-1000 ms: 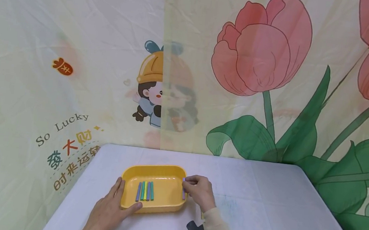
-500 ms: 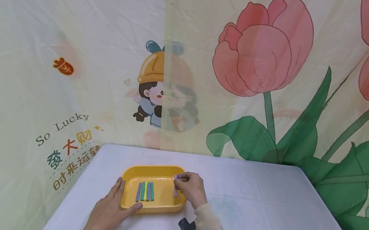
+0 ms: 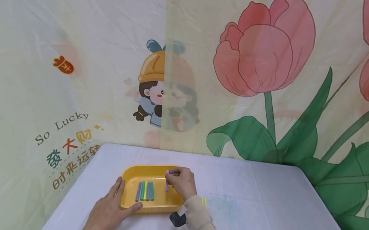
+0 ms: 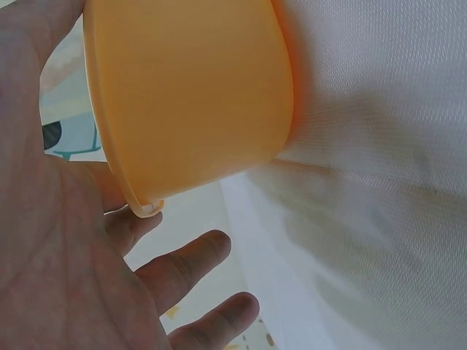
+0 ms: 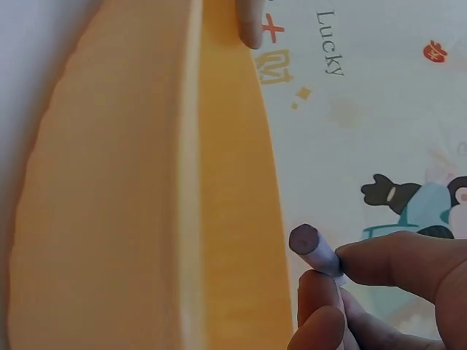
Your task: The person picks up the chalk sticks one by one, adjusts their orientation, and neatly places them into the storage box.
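While left hand [image 3: 108,208] rests open on tray [image 3: 131,173], right-hand fingers [image 3: 175,174] pinch purple crayon [image 3: 166,180], long axis near-far.

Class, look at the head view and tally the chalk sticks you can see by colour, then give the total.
Purple chalk sticks: 2
Green chalk sticks: 2
Yellow chalk sticks: 2
Blue chalk sticks: 1
Total: 7

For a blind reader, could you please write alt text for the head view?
A right hand pinches a purple chalk over a yellow tray, where four chalks lie side by side. The left hand holds the tray's near left corner. The tray sits on a white table before a curtain printed with tulips.
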Motion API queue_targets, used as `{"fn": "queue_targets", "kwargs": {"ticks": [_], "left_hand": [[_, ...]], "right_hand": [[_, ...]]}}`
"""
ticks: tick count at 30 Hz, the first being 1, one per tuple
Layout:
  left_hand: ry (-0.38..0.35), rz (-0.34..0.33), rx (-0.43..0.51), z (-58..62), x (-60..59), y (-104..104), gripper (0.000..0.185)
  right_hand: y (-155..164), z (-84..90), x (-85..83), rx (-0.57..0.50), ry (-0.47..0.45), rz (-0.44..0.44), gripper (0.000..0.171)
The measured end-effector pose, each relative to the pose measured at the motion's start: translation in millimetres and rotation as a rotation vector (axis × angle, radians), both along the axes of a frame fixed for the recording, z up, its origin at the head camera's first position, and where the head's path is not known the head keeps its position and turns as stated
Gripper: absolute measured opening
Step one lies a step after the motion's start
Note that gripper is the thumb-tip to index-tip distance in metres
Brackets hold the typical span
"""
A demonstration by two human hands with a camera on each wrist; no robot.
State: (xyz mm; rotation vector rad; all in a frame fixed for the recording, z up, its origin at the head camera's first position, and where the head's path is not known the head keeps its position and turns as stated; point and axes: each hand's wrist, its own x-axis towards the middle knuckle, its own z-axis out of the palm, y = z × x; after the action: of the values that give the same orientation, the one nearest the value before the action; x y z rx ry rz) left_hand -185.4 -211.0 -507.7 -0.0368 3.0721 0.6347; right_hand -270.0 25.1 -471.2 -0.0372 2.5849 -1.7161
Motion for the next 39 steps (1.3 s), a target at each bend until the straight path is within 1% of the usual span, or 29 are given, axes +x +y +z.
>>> {"fn": "queue_targets", "kwargs": {"ticks": [5, 10, 16, 23, 28, 35, 39], "left_hand": [[-0.02, 0.01, 0.006, -0.1, -0.9, 0.7, 0.127], [-0.038, 0.018, 0.001, 1.1, -1.8, 1.3, 0.128], [-0.027, 0.013, 0.0, 3.0, -1.7, 2.0, 0.127], [-0.025, 0.006, -0.006, 1.8, -0.7, 1.1, 0.127], [-0.021, 0.015, -0.006, 2.2, -2.2, 0.0, 0.127], [-0.013, 0.007, 0.003, 2.0, -0.3, -0.3, 0.126], [-0.015, 0.014, 0.003, -0.9, -1.1, -0.3, 0.126]], "right_hand": [[-11.1, -9.3, -0.3, -0.008, -0.002, -0.001, 0.013], [-23.2, -16.6, 0.4, -0.014, -0.039, -0.027, 0.012], [-33.7, -21.3, 0.7, 0.026, -0.066, -0.044, 0.008], [-37.6, -33.6, 0.2, 0.067, -0.096, -0.037, 0.007], [-42.8, -34.6, -3.2, 0.091, -0.108, -0.03, 0.008], [-48.2, -44.8, -11.0, 0.177, -0.1, -0.031, 0.01], [-49.9, -47.5, -12.5, 0.18, -0.08, -0.029, 0.009]]}}
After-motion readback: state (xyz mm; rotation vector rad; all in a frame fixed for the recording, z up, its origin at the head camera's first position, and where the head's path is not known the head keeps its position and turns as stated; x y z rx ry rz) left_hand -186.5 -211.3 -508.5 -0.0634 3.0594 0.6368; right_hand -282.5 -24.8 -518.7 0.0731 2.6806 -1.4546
